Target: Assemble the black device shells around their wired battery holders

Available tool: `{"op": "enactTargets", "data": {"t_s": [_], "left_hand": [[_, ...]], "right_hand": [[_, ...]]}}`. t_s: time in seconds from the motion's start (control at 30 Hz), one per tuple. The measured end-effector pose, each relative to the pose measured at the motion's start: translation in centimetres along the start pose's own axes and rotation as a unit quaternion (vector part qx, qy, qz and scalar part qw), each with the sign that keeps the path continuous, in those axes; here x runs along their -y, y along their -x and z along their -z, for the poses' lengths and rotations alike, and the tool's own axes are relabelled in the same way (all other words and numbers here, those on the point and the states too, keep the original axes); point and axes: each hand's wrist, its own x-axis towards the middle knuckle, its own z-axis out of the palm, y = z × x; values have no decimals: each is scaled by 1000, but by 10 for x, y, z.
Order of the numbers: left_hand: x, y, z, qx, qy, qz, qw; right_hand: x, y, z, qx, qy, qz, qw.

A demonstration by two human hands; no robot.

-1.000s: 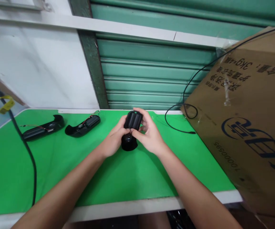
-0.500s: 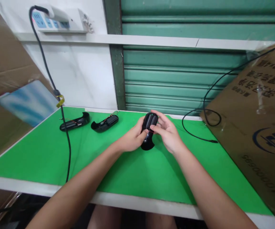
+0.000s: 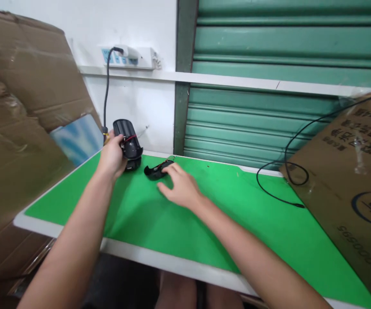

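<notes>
My left hand [image 3: 112, 155] grips a black plastic housing [image 3: 126, 140] with red wires, raised above the far left of the green mat [image 3: 179, 223]. Just under it a second black shell [image 3: 133, 164] lies on the mat, mostly hidden. My right hand [image 3: 177, 186] reaches flat over the mat with fingers apart, its fingertips touching a third black shell [image 3: 157, 170] with thin wires, not closed around it.
A big cardboard box [image 3: 352, 180] leans on the right, another [image 3: 21, 124] on the left. A thin black cable [image 3: 278, 189] loops over the mat's far right. A power strip [image 3: 129, 58] with a black cord hangs on the white wall. A green shutter [image 3: 269, 86] is behind.
My left hand carried the black housing from the middle to the far left and lifted it. My right hand let go and moved onto the shell on the mat. The view swung left.
</notes>
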Motion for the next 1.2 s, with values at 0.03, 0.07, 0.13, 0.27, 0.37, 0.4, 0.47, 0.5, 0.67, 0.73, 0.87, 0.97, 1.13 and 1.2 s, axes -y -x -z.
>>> {"op": "enactTargets", "data": {"t_s": [0.03, 0.07, 0.13, 0.27, 0.37, 0.4, 0.47, 0.5, 0.67, 0.73, 0.87, 0.97, 1.13, 1.2], "left_hand": [[-1, -3, 8, -10, -14, 18, 1000], [0, -5, 15, -5, -45, 36, 998], [5, -6, 26, 33, -142, 64, 987], [21, -3, 32, 129, -313, 95, 936], [34, 0, 19, 192, -380, 97, 899], [39, 1, 13, 207, -408, 91, 884], [48, 1, 1, 229, -464, 71, 853], [53, 1, -4, 238, -490, 60, 836], [66, 1, -17, 257, -592, 22, 763], [64, 6, -22, 243, -615, -5, 750], [57, 25, -53, 207, -552, -109, 800], [59, 40, -85, 198, -319, -31, 926], [80, 57, -107, 334, -126, 240, 903], [90, 62, -103, 437, -64, 388, 809]], "right_hand": [[13, -11, -10, 39, 39, -1, 998], [24, -22, -18, 70, 73, -3, 995], [38, -35, -31, 107, 114, -9, 988], [25, -27, -34, 97, 111, -7, 989], [-13, 1, -21, 1, 32, 6, 999], [-27, 11, -14, -39, 3, 6, 999], [-53, 30, 1, -102, -28, 0, 994], [-63, 37, 10, -119, -30, -4, 992], [-86, 56, 43, -171, -17, -18, 985], [-84, 58, 51, -198, -20, -26, 980], [-75, 60, 65, -255, -27, -23, 966], [-69, 64, 76, -312, -26, 34, 949], [-64, 73, 90, -338, -39, 73, 938], [-65, 74, 92, -312, -74, 72, 944]]}}
